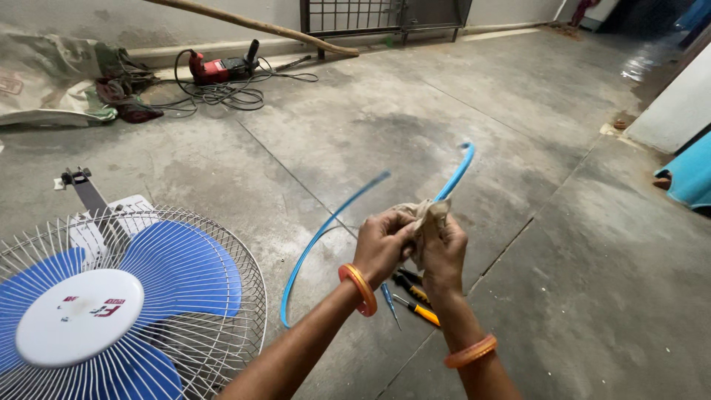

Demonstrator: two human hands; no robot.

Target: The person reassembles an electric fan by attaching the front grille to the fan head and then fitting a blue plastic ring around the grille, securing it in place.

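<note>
Both hands are bunched round a rag (428,216), wiping a blue ring (326,230), the thin trim hoop off the fan (111,296) sitting off to the left. Left hand (381,244) is closed on the rag and hoop; right hand (444,255) is pinched shut over the cloth from the other side. Screwdrivers (415,300) lie on the floor just under the wrists. My take: keep the rag folded right round the strip, feed the hoop through slowly, and don't kink it, since it looks springy.
</note>
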